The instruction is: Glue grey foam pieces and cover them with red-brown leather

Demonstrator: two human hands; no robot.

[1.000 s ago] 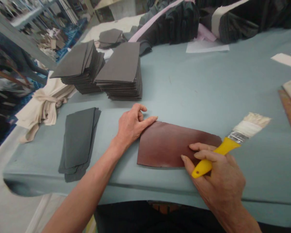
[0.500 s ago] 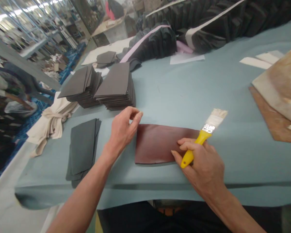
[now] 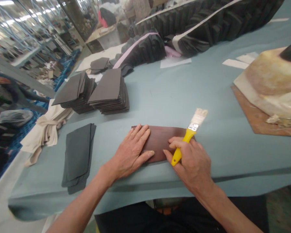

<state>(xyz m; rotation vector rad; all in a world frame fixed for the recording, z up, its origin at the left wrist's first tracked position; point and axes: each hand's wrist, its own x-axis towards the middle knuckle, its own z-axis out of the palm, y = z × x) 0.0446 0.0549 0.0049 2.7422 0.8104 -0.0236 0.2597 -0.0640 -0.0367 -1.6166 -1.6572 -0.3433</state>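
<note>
Gripping the brush [image 3: 189,134], the right hand [image 3: 193,161] touches the brown sheet [image 3: 159,141] under the flattened left hand [image 3: 131,151].

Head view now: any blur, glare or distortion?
Head view, upper left: overhead lights glare, background soft, grey beam slanted, possibly lens distortion. Head view, centre: left hand, right hand and brush fairly clear, fine detail soft.

Strip-tied dark bundles [image 3: 215,28], stacks of flat pieces [image 3: 107,85] and overhead lights [image 3: 2,3] show a factory workshop.
</note>
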